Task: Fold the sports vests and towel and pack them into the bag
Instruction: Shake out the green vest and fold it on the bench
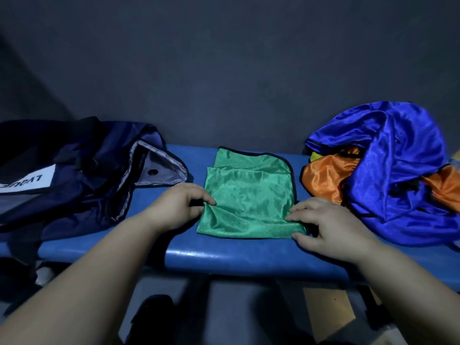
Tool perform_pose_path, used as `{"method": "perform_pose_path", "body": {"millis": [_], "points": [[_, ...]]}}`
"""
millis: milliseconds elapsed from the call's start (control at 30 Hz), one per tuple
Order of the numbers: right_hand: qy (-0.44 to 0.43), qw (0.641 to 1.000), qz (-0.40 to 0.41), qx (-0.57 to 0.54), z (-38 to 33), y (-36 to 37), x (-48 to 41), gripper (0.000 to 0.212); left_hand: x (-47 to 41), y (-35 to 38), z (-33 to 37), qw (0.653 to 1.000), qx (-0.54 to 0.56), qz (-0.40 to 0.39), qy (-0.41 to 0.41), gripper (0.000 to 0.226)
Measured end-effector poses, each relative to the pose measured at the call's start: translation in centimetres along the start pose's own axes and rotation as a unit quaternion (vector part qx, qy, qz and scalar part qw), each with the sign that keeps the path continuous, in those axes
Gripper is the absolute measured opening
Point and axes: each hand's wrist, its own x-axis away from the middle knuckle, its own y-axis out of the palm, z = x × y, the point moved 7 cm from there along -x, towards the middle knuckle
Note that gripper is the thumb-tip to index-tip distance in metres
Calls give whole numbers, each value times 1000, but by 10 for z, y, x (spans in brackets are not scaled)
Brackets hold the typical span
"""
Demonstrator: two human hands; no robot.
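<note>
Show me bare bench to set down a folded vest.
Bare bench shows between the navy bag and the green vest, beyond the left hand, and along the front edge. The right end is crowded with the blue vest and orange vest.

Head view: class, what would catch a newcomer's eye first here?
The folded green vest lies centre, the left hand pinching its left edge and the right hand resting on its near right corner. A shiny blue and orange heap sits right; the open navy bag left.
</note>
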Motion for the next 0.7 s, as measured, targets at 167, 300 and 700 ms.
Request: {"method": "perform_pose_path", "body": {"millis": [167,300,700], "points": [[-47,992,115,-15,-8,-19,0,28,-2,0,3,997,16,70,31,22],[-46,982,172,-68,-9,-47,4,26,-2,-13,13,986,126,102,29,18],[75,957,95,-262,-7,-97,-33,44,4,-22,27,961,228,142,-70,28]]}}
